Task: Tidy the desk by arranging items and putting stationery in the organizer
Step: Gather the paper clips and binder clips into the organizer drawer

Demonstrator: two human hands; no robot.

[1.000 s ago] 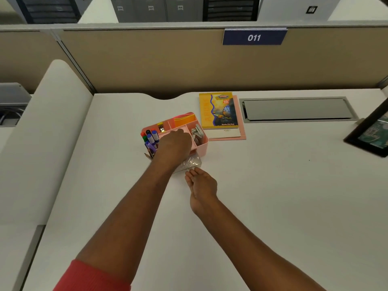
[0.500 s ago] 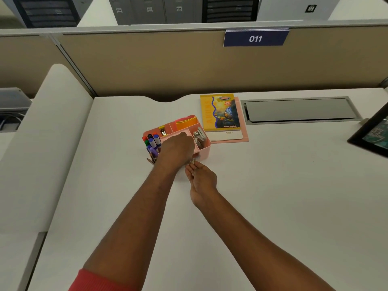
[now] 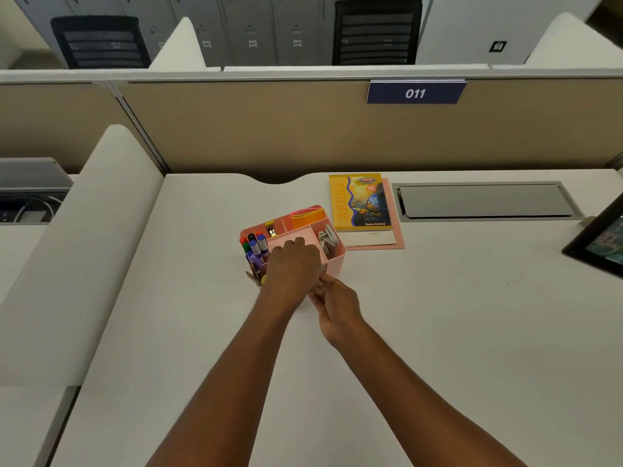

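Likely mid-deposit, the left hand (image 3: 294,264) curls into the organizer's (image 3: 336,262) middle compartment, the right hand (image 3: 334,305) just beside its wall; neither grip's contents can be told, and releasing should come next.

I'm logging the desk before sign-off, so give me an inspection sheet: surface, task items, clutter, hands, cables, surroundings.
Surface: white desk, grey cable hatch set in it.
Job's things: pink organizer holding markers, orange paper, metal items; yellow notebook on pink folder.
Clutter: black picture frame at the right edge.
Hands: left hand curled over the organizer's front compartment; right hand close beside it; anything held is hidden.
Cables: white cables on the neighbouring desk, left.
Surroundings: partition with 011 sign, office chairs, lockers.
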